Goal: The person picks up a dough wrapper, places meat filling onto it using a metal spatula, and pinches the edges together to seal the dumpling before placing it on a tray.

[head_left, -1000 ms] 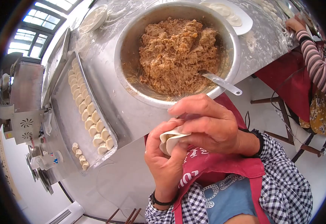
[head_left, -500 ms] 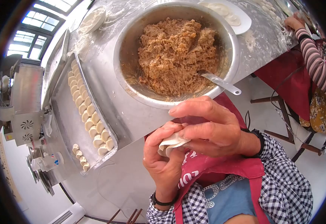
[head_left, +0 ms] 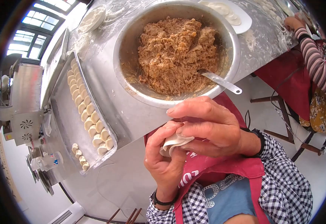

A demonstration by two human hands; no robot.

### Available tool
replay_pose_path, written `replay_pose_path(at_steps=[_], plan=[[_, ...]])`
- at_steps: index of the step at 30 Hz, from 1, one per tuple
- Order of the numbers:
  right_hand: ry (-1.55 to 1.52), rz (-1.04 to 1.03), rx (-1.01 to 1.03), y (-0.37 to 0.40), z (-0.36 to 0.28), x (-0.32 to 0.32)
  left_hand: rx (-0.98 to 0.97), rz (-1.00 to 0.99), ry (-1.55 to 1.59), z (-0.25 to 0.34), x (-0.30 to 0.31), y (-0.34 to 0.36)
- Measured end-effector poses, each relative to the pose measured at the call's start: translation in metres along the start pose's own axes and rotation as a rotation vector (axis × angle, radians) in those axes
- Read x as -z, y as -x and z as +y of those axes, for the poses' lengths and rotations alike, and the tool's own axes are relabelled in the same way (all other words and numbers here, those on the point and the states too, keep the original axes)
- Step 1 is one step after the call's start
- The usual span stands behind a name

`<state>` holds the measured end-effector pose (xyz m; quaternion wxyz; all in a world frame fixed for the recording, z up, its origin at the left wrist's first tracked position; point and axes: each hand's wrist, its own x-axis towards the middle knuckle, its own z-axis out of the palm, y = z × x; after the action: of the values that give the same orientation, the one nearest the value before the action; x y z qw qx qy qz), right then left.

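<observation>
A pale dough wrapper (head_left: 176,140) is folded between my two hands, just below the large metal bowl (head_left: 119,63). My left hand (head_left: 163,155) cups it from below with bent fingers. From the right, my right hand (head_left: 211,127) pinches the wrapper's edge; its index finger arches above. Brown minced filling (head_left: 178,56) heaps up in the bowl, and a metal spatula (head_left: 222,81) is stuck in it, handle over the rim. What the wrapper holds inside is mostly hidden.
A metal tray (head_left: 64,119) with rows of dumplings (head_left: 82,95) lies at the left. A white plate of wrappers (head_left: 230,15) is behind the bowl, a flour bowl (head_left: 92,19) at the back left. A co-worker's striped sleeve (head_left: 315,61) shows at the right.
The wrapper has shifted slightly right and its folded edge shows a bit more. The fingers of both hands have moved a little around it.
</observation>
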<state>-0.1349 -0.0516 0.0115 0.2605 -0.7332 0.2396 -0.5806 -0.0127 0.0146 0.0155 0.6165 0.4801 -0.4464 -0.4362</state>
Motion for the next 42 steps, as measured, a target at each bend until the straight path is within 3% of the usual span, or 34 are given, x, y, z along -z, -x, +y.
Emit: replay_pose_path(at_steps=[5, 18, 27, 33, 39, 42], plan=[[-0.051, -0.102, 0.073, 0.0, 0.004, 0.004, 0.006, -0.004, -0.049, -0.002, 0.004, 0.003], [-0.076, -0.048, -0.016, 0.002, 0.002, 0.003, -0.031, -0.029, 0.037, -0.004, 0.002, 0.0], [-0.067, -0.097, 0.083, 0.005, 0.011, 0.004, 0.042, 0.03, -0.041, -0.007, 0.003, 0.001], [-0.076, 0.021, -0.073, 0.006, 0.007, -0.003, 0.005, 0.006, 0.002, -0.007, 0.003, 0.0], [-0.048, -0.066, -0.002, 0.004, 0.012, 0.002, 0.074, 0.042, -0.082, -0.005, 0.002, 0.003], [-0.06, -0.082, 0.027, 0.002, 0.014, 0.003, 0.032, -0.043, -0.115, -0.002, 0.004, 0.001]])
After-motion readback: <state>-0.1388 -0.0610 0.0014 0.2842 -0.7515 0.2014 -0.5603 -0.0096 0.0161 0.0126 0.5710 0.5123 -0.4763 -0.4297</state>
